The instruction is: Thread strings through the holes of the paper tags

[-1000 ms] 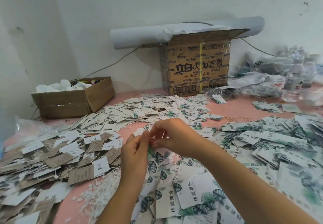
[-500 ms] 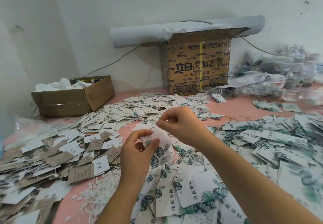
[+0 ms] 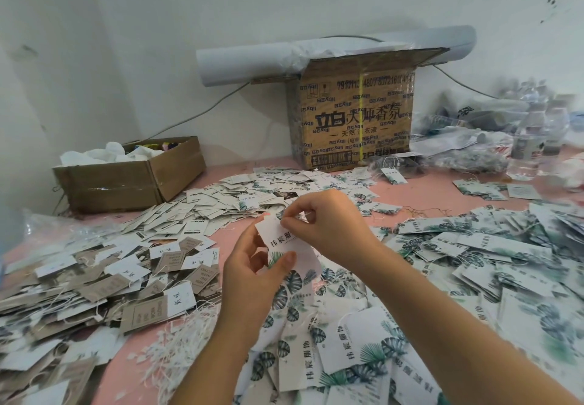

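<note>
Now rejoined in front of the printed brown cardboard box (image 3: 354,120): gripping the white leaf-printed paper tag (image 3: 279,237) in left hand (image 3: 252,278) fingers, pinching its top edge with right hand (image 3: 328,224) fingers again, probably feeding string through its hole.

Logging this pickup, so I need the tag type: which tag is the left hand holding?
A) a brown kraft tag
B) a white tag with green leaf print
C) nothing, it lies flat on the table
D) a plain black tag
B: the left hand grips a white leaf-print tag with black characters, and the right hand pinches at its top edge.
</note>
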`<state>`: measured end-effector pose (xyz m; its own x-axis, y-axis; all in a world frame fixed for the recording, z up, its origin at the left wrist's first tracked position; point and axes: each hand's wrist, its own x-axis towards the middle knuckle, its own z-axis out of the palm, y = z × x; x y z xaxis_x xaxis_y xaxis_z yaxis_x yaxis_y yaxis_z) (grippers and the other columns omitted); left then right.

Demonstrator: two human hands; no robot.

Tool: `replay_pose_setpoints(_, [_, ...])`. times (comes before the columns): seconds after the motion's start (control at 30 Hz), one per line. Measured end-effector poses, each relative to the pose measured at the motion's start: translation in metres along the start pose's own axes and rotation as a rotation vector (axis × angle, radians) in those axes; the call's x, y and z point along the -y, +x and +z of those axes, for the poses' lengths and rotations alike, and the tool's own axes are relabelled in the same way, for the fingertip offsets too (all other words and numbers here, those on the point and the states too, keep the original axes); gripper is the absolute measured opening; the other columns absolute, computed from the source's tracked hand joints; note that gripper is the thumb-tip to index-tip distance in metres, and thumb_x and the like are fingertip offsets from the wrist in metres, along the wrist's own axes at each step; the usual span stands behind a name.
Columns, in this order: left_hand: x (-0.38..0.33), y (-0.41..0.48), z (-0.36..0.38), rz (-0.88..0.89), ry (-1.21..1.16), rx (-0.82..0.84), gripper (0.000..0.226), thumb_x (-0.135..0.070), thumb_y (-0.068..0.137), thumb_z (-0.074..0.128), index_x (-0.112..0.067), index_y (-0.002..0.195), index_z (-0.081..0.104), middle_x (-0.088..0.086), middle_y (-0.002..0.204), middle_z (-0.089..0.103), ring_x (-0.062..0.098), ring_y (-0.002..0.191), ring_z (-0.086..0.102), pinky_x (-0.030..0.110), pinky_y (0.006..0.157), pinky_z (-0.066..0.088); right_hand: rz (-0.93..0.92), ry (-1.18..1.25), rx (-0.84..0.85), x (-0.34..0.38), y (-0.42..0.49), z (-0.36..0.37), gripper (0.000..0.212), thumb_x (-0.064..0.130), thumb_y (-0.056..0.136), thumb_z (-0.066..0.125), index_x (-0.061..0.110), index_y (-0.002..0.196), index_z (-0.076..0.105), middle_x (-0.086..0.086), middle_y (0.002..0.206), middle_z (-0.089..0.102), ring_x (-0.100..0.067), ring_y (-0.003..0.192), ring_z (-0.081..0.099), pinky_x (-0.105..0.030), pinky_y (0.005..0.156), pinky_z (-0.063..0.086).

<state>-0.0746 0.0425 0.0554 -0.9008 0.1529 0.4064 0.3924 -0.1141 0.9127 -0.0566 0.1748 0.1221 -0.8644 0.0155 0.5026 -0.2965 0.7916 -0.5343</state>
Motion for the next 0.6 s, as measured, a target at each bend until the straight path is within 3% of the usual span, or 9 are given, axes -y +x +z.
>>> replay_pose_setpoints(0.03, [-0.0018,-0.0009,0.0001,0.006,-0.027,0.026,0.044,-0.021,0.067,0.075,-0.055,0.094,0.065,-0.007,0.097,0.071,0.016,0.090,0.067,0.035,0.078,0.057,-0.008,-0.006,0.000,0.0002,-0.0002,-0.0005,0.011,0.026,0.085,0.064,0.021,0.088,0.073,0.015,0.037,0.041,0.012,0.046,0.044,-0.019,0.047,0.026])
replay_pose_setpoints(0.13, [-0.0029,-0.0008,-0.0002,0.000,-0.079,0.041,0.039,-0.019,0.064,0.073,-0.049,0.090,0.069,-0.006,0.089,0.072,0.011,0.084,0.068,0.025,0.068,0.055,-0.032,-0.009,-0.007,0.0011,0.0000,-0.0018,0.012,0.028,0.087,0.062,0.021,0.088,0.072,0.042,0.042,0.039,0.021,0.050,0.042,-0.020,0.047,0.025])
replay_pose_setpoints(0.27, [-0.0017,0.0001,0.0009,0.006,-0.066,0.034,0.041,-0.008,0.073,0.072,-0.045,0.089,0.071,-0.002,0.083,0.072,0.008,0.081,0.066,0.023,0.068,0.055,-0.057,-0.037,-0.032,0.0021,0.0003,-0.0008,0.013,0.028,0.088,0.060,0.020,0.089,0.071,0.047,0.044,0.036,0.022,0.051,0.041,-0.021,0.047,0.025])
replay_pose_setpoints(0.37, [-0.0025,-0.0004,0.0012,0.020,-0.053,0.036,0.040,-0.008,0.073,0.072,-0.044,0.089,0.070,-0.004,0.082,0.072,0.005,0.080,0.066,0.019,0.065,0.053,-0.068,-0.048,-0.053,0.0039,-0.0005,0.0002,0.014,0.029,0.088,0.060,0.021,0.088,0.071,0.044,0.044,0.039,0.019,0.050,0.043,-0.021,0.047,0.024])
replay_pose_setpoints(0.43, [-0.0016,0.0000,0.0009,0.021,-0.044,0.027,0.042,-0.003,0.076,0.071,-0.042,0.089,0.070,-0.003,0.081,0.072,0.005,0.079,0.066,0.017,0.064,0.052,-0.081,-0.051,-0.076,0.0054,-0.0016,0.0002,0.014,0.029,0.088,0.060,0.021,0.088,0.071,0.022,0.038,0.045,0.007,0.044,0.044,-0.020,0.046,0.026])
replay_pose_setpoints(0.47, [-0.0012,0.0003,0.0011,0.020,-0.041,0.018,0.041,-0.002,0.077,0.070,-0.041,0.089,0.071,-0.001,0.081,0.071,0.006,0.078,0.066,0.017,0.063,0.052,-0.085,-0.063,-0.088,0.0063,-0.0021,0.0001,0.014,0.029,0.088,0.061,0.021,0.088,0.072,0.013,0.035,0.039,0.001,0.040,0.041,-0.021,0.046,0.028])
replay_pose_setpoints(0.6, [-0.0017,0.0005,0.0032,0.027,-0.032,-0.020,0.040,0.002,0.079,0.068,-0.036,0.093,0.067,0.005,0.087,0.069,0.008,0.077,0.066,0.016,0.062,0.052,-0.109,-0.104,-0.072,0.0091,-0.0032,0.0010,0.015,0.030,0.089,0.058,0.022,0.091,0.071,0.017,0.045,0.037,-0.001,0.044,0.035,-0.023,0.050,0.037])
